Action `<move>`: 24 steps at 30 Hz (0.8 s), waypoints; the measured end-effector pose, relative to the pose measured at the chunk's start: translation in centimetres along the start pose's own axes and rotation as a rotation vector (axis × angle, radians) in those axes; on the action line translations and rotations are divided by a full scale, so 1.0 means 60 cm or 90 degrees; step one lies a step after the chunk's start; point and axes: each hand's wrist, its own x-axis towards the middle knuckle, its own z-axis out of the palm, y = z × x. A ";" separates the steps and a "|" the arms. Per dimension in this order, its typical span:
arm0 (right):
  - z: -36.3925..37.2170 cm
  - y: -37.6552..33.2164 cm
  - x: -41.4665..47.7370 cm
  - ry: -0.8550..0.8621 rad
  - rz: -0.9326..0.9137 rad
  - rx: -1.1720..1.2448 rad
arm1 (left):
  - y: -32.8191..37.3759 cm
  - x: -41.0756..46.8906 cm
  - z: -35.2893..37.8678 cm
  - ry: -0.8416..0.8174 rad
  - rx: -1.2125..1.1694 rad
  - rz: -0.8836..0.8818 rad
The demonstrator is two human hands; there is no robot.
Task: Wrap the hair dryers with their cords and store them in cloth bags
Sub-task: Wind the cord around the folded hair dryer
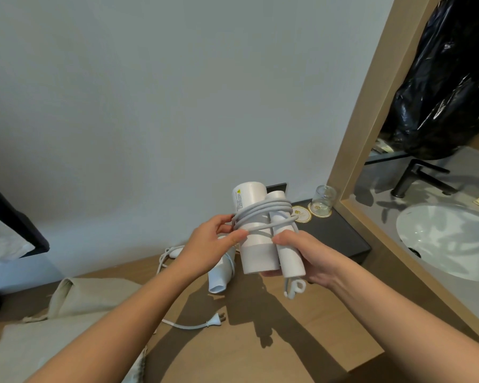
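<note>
A white hair dryer point(256, 239) is held in the air over the far edge of the wooden surface point(260, 341), its grey cord point(263, 210) looped around body and folded handle. The left hand point(213, 244) pinches a cord loop; the right hand point(307, 255) grips the dryer's handle side. A second dryer point(220, 275) lies on the surface below, and cloth bags point(89, 294) lie at the near left corner.
</note>
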 end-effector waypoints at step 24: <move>0.016 0.016 0.000 0.016 0.016 0.207 | 0.034 -0.056 -0.030 -0.084 0.086 0.101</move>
